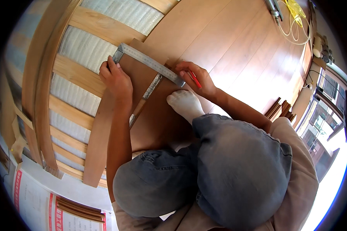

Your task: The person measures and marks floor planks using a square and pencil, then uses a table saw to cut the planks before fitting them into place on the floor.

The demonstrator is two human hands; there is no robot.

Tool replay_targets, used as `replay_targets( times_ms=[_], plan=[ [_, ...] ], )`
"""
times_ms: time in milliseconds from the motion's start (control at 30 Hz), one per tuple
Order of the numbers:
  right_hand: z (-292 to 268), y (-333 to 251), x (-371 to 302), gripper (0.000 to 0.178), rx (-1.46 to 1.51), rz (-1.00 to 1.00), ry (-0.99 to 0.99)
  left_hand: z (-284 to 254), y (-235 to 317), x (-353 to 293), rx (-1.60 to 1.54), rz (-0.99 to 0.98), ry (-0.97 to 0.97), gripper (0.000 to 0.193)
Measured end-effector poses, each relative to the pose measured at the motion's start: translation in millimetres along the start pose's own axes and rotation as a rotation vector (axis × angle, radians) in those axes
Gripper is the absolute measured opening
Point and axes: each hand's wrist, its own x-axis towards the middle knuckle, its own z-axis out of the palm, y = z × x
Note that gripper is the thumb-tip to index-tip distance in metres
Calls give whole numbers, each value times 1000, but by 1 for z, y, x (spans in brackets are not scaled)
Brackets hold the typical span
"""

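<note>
A metal try square [146, 60] lies across a brown floorboard, its ruled blade slanting down to the right. My left hand [117, 79] is closed at the square's upper left end, thumb and index finger on its short stock. At the blade's other end, my right hand [200, 79] holds a red pencil [195, 79] between its fingers, pointing down to the right. Under the blade runs a narrow gap [152, 86] between boards, with silvery foil showing in it. My foot in a pale sock [185, 103] rests on the boards just below the square.
Wooden battens [75, 79] with silvery foam sheeting [69, 90] between them stretch along the left. Laid floorboards [223, 42] cover the upper right. An air tool [274, 9] with a coiled hose [295, 34] lies at the far right. Stacked boards [81, 210] sit on cartons at lower left.
</note>
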Motion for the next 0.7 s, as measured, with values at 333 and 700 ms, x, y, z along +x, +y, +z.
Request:
replay_targets(
  times_ms=[333, 700],
  plan=[
    [-3, 4, 9, 25, 24, -41, 16, 8, -8, 2, 87, 98, -20, 44],
    [1, 3, 15, 26, -116, -124, -4, 7, -6, -1, 103, 61, -70, 44]
  ],
)
